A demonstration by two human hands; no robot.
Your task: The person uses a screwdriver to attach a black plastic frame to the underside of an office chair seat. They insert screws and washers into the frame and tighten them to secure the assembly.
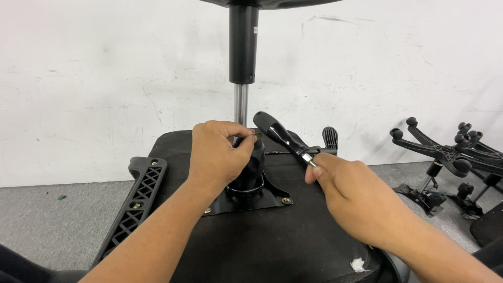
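The right hand [348,194] is shown nearest, its fingers pinched on the metal shaft of a black-handled screwdriver [283,137], while the left hand [217,154] is clenched around the black gas-lift collar [250,170] on the upturned chair seat [272,236]. The mounting plate [246,202] is seen already seated, bolts [286,200] in place. Behind, spare chair bases [445,154] are stacked against the white wall [105,78].

Chair-assembly workshop: spare chair bases [445,152], scuffed wall [105,78].
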